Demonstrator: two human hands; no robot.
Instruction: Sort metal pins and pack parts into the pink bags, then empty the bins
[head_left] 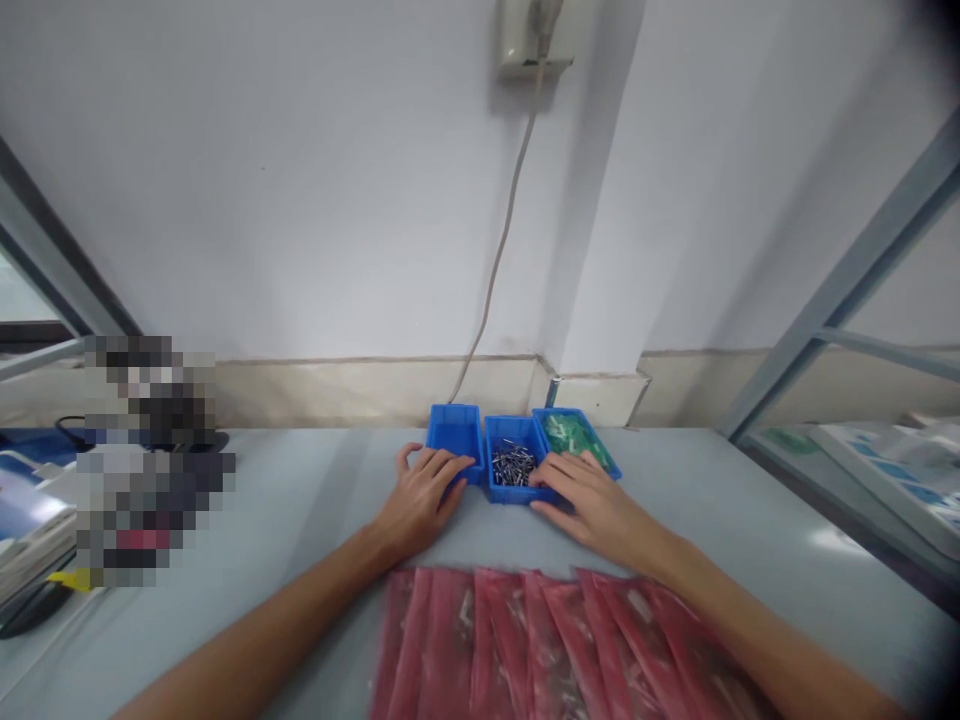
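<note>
Three blue plastic bins stand in a row at the back of the table. My left hand rests at the front left corner of the left bin, its fingers apart and reaching over the rim. No parts show in that bin. My right hand is open at the right front of the middle bin, fingertips over its side and thumb low in front. Metal screw-like pieces lie inside it. The right bin, partly behind my right hand, holds green bags of small parts.
Overlapping pink translucent bags with small pieces inside lie along the front of the grey table. A cable hangs from a wall socket. Metal frame posts slant at both sides. A blurred-out patch covers the left.
</note>
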